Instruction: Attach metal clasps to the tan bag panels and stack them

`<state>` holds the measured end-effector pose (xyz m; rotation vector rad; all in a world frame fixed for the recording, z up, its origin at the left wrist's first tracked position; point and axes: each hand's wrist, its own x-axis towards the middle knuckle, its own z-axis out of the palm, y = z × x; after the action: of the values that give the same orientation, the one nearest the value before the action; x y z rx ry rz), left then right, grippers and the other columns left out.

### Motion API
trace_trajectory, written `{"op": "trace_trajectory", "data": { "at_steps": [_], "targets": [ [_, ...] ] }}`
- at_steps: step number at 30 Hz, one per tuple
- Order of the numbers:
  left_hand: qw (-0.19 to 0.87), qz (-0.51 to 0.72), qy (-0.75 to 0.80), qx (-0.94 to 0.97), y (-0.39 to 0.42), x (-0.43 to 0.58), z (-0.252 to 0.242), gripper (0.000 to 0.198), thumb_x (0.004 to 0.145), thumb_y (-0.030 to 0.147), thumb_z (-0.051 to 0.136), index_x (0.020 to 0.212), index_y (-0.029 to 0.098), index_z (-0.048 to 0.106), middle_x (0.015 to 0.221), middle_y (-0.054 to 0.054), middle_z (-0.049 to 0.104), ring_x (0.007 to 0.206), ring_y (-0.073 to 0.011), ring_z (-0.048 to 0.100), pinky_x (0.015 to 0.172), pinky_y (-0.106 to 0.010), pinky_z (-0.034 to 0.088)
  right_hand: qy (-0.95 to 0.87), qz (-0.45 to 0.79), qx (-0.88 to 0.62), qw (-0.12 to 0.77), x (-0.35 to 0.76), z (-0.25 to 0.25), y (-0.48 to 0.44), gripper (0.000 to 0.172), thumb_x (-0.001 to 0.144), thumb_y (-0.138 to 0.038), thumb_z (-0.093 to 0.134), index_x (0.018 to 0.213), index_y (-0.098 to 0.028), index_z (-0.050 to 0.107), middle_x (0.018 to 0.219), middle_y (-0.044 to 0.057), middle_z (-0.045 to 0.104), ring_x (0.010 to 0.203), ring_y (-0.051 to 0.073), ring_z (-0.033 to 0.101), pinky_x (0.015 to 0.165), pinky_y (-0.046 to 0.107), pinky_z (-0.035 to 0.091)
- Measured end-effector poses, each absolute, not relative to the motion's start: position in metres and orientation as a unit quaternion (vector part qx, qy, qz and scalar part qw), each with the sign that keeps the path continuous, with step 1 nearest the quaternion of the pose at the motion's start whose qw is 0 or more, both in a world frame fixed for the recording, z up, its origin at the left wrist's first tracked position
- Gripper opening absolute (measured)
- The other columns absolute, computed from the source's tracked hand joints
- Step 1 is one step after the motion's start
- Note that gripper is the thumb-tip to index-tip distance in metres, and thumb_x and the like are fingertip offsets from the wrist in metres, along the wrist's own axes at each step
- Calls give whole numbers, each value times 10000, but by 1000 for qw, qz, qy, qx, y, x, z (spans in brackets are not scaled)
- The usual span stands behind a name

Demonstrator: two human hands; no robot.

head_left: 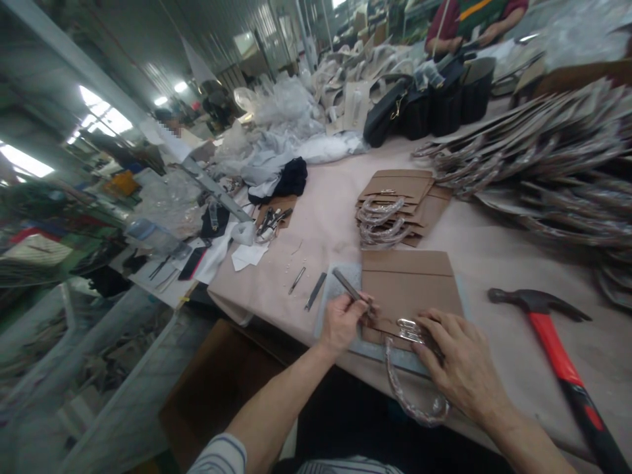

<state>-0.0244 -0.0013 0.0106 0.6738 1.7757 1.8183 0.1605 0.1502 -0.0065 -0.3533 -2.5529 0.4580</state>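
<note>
My left hand (343, 322) is closed around a dark metal punch (347, 283), tilted over the left edge of a brown leather bag panel (409, 280). My right hand (461, 355) has its curled fingers and thumb on the panel's lower right part, beside a shiny metal buckle (409, 330). A plastic-wrapped handle (395, 378) loops down from the panel's lower edge past the table edge. Under the panel lies a grey flat board (328, 309). Part of the panel is hidden beneath my right hand.
A red-handled claw hammer (553, 336) lies at the right. Left of the board are a flat metal tool (316, 291) and a thin metal rod (297, 280). Stacked brown panels (395, 187) lie behind; a pile of wrapped handles (543, 138) rises at the right. Another person (476, 26) works opposite.
</note>
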Motion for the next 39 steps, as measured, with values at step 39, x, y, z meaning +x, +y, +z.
{"op": "trace_trajectory", "data": {
  "at_steps": [39],
  "targets": [
    [369,607,610,352,69,34,18,169,755,224,747,899,143,713,1020,-98,778,913,-205,716,822,-316,611,-865,297,-236,327,209,-33,166,267,932,-392,544,1140,-262,649,1175,104,581,1093,292,597,862,481,502]
  ]
}}
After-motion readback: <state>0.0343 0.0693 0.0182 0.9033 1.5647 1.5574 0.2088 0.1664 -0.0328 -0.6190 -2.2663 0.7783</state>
